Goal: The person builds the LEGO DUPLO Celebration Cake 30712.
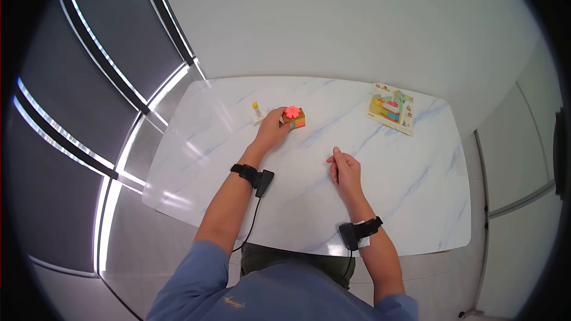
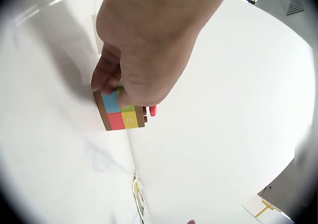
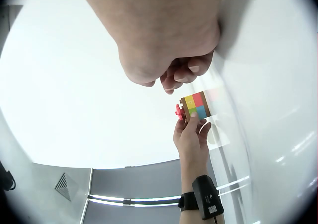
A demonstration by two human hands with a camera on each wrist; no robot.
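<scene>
Brick stack (image 1: 300,122), a small toy block topped with a pink-red flower (image 1: 292,111), is left of centre toward the far side of a pale marbled table (image 1: 309,190), apparently resting on it. Farthest left, a small yellow-topped piece (image 1: 256,106) stands near it. Next comes the left hand (image 1: 273,130), grasping the stack between thumb and fingers. The stack looks like moulded plastic: probably light, stiff and a little smooth, sturdy in itself but liable to come apart at its joins. Its flat sides seem the best hold, with a gentle pinch low down; the flower would likely pop off if used as a handle. Right of it, well apart, the right hand (image 1: 346,170) is released, fingers loosely curled around nothing. Farthest right, a booklet (image 1: 391,109) lies flat, its cover picturing a coloured brick model. Only the head view takes in the booklet's cover and the flower's petals from above. The left wrist view adds the stack's side: blue (image 2: 110,103) and red (image 2: 116,121) bricks, then green (image 2: 128,108) and yellow (image 2: 130,119), between brown layers, the yellow one bearing a pale mark. From the right wrist, the left thumb shows plainly against the green brick.
</scene>
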